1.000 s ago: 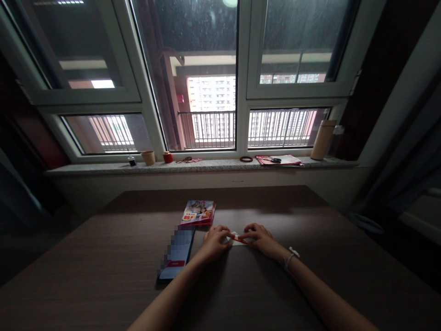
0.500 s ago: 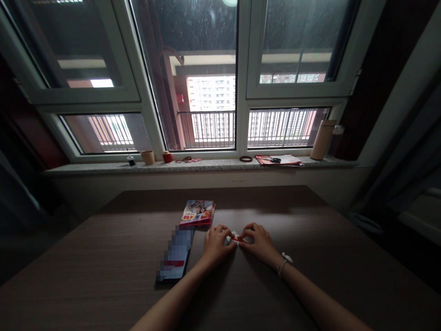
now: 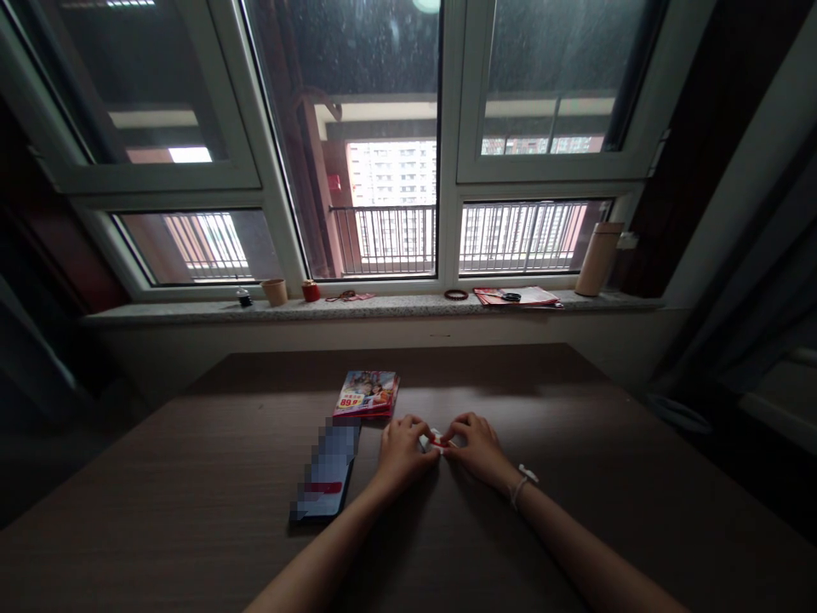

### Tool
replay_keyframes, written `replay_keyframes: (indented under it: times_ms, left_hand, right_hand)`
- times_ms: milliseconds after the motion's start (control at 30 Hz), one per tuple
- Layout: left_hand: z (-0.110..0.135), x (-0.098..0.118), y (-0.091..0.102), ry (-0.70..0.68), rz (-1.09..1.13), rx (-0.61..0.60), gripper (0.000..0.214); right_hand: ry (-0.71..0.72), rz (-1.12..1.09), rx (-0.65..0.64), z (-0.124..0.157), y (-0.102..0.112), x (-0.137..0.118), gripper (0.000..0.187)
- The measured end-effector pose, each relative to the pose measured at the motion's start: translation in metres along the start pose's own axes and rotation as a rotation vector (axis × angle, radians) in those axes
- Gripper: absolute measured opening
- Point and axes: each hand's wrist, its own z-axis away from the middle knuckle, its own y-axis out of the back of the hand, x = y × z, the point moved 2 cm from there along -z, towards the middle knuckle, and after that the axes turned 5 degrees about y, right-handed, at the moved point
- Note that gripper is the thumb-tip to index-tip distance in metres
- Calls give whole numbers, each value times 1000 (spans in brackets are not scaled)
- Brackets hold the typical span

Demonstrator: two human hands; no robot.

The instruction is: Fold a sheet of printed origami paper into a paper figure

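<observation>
Between my two hands, low over the brown table [image 3: 210, 460], is a small piece of white and red paper [image 3: 437, 440], partly covered by the fingers. My left hand [image 3: 404, 447] pinches its left side with thumb and fingertips. On the opposite side my right hand [image 3: 477, 444] grips the paper's right edge the same way. A stack of printed leaflets [image 3: 367, 393] lies just beyond my left hand. Left of my left forearm rests a phone [image 3: 328, 468] with its screen blurred out.
Along the stone windowsill [image 3: 402, 304] stand a paper cup [image 3: 274, 292], a red jar [image 3: 311, 291], a bracelet [image 3: 455, 295] and a tan flask [image 3: 598, 259]. Scissors [image 3: 511, 296] lie on more printed sheets [image 3: 536, 295]. A small dark bottle [image 3: 243, 296] is at the left.
Both hands keep their pinch on the paper and have barely shifted. The right wrist has moved slightly, and a little more of the red on the paper shows between the fingers.
</observation>
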Motion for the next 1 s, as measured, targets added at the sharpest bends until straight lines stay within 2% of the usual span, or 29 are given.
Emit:
replay_keyframes:
  times_ms: [333, 567, 733, 900, 1000]
  left_hand:
    - [-5, -14, 8, -35, 58, -142, 24]
    - [-7, -20, 8, -49, 83, -166, 26]
    - [-4, -19, 8, -52, 84, -155, 28]
    - [0, -18, 7, -76, 91, -123, 31]
    - [0, -20, 4, -50, 93, -69, 33]
  right_hand:
    - [46, -29, -97, -4, 4, 11, 23]
    - [103, -33, -142, -6, 6, 18, 28]
    - [131, -39, -168, -6, 7, 22, 32]
    - [131, -46, -139, -2, 8, 20, 34]
    - [133, -61, -112, 1, 9, 18, 29]
